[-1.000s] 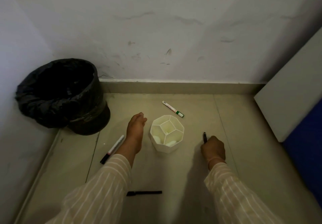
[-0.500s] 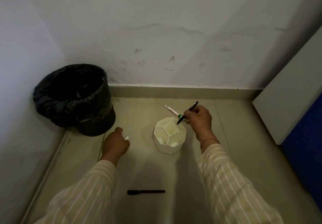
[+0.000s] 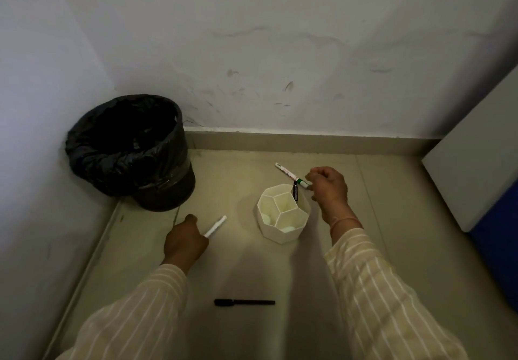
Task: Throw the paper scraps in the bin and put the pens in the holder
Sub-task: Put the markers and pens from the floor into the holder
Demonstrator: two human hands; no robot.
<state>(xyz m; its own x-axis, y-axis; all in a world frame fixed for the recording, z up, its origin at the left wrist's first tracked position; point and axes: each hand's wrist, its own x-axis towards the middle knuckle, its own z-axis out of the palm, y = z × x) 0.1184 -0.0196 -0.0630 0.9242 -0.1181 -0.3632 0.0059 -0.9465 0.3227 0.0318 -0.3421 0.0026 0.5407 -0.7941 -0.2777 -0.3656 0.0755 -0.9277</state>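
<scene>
Holder (image 3: 283, 221) between hands, black pen (image 3: 244, 302) nearer

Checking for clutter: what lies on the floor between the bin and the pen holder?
In the head view, the floor between the bin and the pen holder is bare; the left hand with its white marker sits nearer the camera.
</scene>
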